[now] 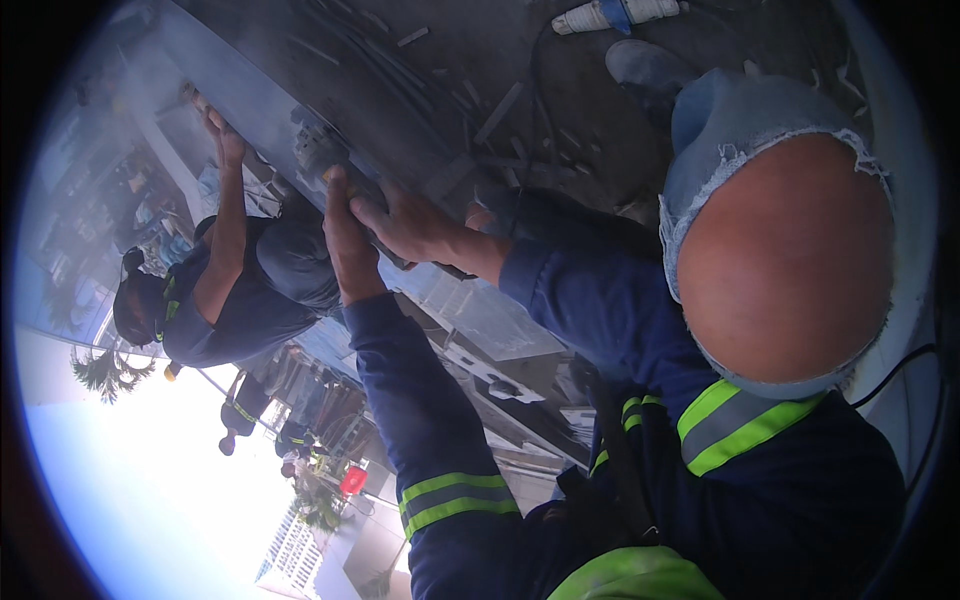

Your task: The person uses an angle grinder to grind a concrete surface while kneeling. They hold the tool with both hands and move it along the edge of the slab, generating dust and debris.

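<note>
My left hand (pixel 343 225) and my right hand (pixel 405 225) are closed around an angle grinder (pixel 320 145), the left one farther forward on it. The grinder's head rests at or very near the edge of a long grey panel (pixel 250 85); contact is unclear in the haze of dust. My right knee (pixel 785 255) shows bare through torn pale jeans at the right. My navy sleeves carry yellow-green reflective bands.
A co-worker (pixel 230 290) at the left grips something small at the panel. A cable connector (pixel 615 15) lies among scraps on the dark ground. Metal offcuts (pixel 500 380) lie below my arms. Other people (pixel 240 410) are farther back.
</note>
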{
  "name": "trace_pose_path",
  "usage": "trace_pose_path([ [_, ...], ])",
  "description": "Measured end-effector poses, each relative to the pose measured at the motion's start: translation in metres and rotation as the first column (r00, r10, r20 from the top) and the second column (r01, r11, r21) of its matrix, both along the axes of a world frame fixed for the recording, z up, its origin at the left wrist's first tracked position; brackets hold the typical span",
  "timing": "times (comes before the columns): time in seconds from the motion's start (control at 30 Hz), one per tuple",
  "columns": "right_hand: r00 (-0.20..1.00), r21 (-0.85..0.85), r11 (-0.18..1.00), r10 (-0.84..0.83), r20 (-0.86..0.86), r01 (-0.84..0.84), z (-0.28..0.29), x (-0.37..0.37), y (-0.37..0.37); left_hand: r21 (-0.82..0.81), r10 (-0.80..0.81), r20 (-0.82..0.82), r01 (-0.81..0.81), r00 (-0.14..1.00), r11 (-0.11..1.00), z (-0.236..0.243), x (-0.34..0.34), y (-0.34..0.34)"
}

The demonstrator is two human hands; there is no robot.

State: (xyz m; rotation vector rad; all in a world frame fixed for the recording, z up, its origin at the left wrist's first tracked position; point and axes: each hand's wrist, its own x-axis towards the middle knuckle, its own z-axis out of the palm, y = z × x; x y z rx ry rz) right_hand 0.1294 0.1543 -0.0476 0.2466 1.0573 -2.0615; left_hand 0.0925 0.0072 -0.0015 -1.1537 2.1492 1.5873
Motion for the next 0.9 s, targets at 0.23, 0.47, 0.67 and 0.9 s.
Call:
trace_pose_path([
  [0.23,0.998,0.077,0.996,0.046,-0.037,-0.043,0.003,0.005,0.007,-0.024,0.027,-0.014,-0.027,1.0,0.999,0.007,0.005,0.017],
  [0.47,0.997,0.076,0.996,0.049,-0.059,-0.045,0.009,0.001,0.02,0.004,0.047,-0.02,-0.047,0.999,0.999,0.006,0.009,0.018],
  [0.67,0.994,-0.037,0.995,0.098,0.052,-0.096,0.016,-0.014,0.03,-0.032,0.074,-0.009,-0.074,0.997,0.997,0.0,0.0,0.007],
  [0.9,0.998,-0.052,0.999,-0.001,0.07,0.005,0.006,-0.021,0.01,-0.061,0.029,-0.011,-0.03,1.0,0.998,-0.003,-0.009,0.0],
])
